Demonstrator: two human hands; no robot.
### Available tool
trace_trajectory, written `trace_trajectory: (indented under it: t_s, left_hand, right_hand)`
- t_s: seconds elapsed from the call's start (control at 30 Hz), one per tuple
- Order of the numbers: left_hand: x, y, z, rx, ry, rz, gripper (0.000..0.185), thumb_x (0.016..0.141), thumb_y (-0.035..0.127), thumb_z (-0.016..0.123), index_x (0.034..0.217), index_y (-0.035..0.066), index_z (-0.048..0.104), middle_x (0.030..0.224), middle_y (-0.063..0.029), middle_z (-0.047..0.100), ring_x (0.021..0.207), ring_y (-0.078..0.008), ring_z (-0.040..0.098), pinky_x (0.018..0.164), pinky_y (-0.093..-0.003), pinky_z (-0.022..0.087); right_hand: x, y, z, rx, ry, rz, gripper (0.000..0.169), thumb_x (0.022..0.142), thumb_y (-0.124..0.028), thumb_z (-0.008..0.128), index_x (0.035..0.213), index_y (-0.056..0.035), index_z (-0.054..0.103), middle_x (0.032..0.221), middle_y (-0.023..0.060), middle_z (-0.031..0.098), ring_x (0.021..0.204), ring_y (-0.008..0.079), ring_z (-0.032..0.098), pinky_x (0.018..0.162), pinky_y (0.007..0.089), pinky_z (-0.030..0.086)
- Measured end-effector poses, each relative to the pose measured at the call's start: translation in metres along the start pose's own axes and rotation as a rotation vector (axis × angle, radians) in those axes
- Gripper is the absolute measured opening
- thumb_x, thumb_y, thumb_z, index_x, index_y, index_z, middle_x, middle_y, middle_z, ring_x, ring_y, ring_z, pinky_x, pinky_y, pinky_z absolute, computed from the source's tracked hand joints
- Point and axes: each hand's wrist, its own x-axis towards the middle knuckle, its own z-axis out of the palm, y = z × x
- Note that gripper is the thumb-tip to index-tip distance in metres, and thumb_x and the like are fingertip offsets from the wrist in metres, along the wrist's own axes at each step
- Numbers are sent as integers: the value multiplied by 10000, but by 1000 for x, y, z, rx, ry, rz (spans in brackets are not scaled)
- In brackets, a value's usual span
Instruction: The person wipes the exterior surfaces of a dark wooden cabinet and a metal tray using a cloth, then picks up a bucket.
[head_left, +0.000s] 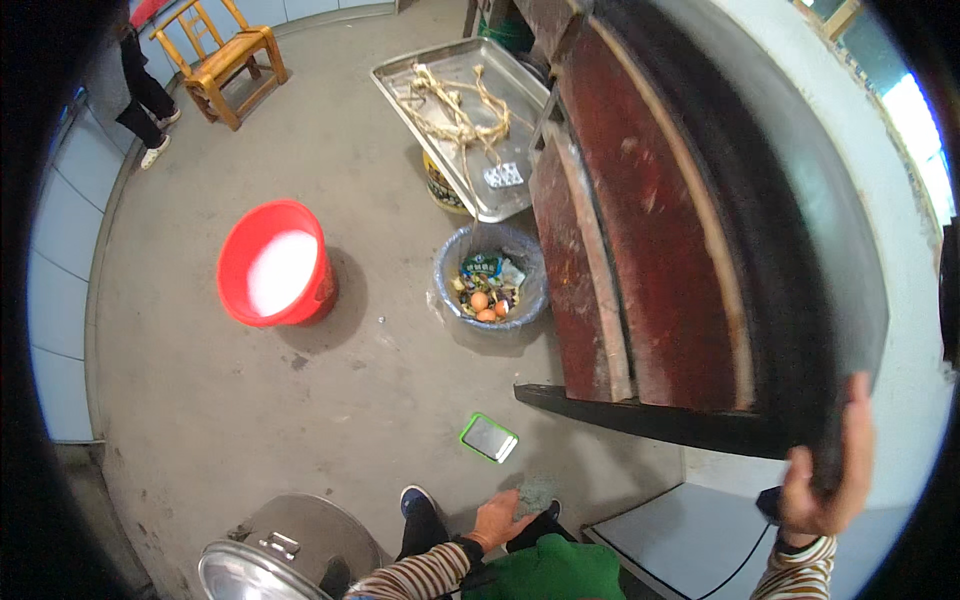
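My left hand (498, 520) holds a grey-green mesh-like scrubber or cloth (538, 495) low in front of my body, above my shoe. My right hand (832, 465) grips the near right corner of a dark wooden piece of furniture (660, 247), fingers along its edge and thumb on the near side. This furniture has a black frame and worn reddish-brown panels. On the floor ahead of my feet lies a flat rectangular thing with a bright green rim (489, 437), perhaps a phone.
A red bucket (322, 277) with white contents stands left. Beside the furniture is a lined waste bin (442, 289) holding brown eggshells and scraps. Beyond are a metal tray (517, 90) with rope, a wooden chair (225, 60) and a person (139, 97). A lidded metal pot (315, 517) stands near left.
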Motion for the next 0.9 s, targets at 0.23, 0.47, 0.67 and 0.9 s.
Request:
trace_trajectory:
  t_s: [0.23, 0.47, 0.67, 0.9]
  left_hand:
    - [-90, 100, -104, -454, 179, -306, 507, 860, 403, 705, 1168, 16, 596, 1017, -188, 689, 951, -281, 673, 831, -369, 520]
    - [-150, 200, -332, -1032, 640, -234, 455, 945, 315, 621, 1278, 11, 555, 1177, -97, 641, 1088, -173, 590, 955, -326, 459]
    - [-152, 272, -450, -1653, 688, 368, 533, 1022, 387, 422, 1426, 41, 395, 1411, -123, 494, 1299, -270, 475, 1111, -435, 352]
    - [-135, 319, -498, -1589, 631, 394, 479, 1016, 313, 465, 1411, 46, 415, 1388, -105, 515, 1278, -255, 494, 1102, -440, 367]
  right_hand:
    - [79, 6, -53, 208, -30, -245, 402, 734, -316, 777, 911, 20, 645, 950, 203, 683, 807, 349, 683, 688, 360, 553]
    - [116, 2, -20, 545, -16, -16, 203, 702, -97, 695, 787, -55, 515, 730, 101, 453, 665, 300, 472, 615, 397, 359]
    - [105, 2, -14, 538, 59, 107, 220, 679, -78, 722, 703, -78, 503, 629, 64, 429, 590, 261, 456, 585, 386, 356]
    - [101, -3, -23, 569, 52, 142, 238, 692, -81, 733, 711, -74, 496, 640, 68, 450, 591, 268, 469, 588, 391, 368]
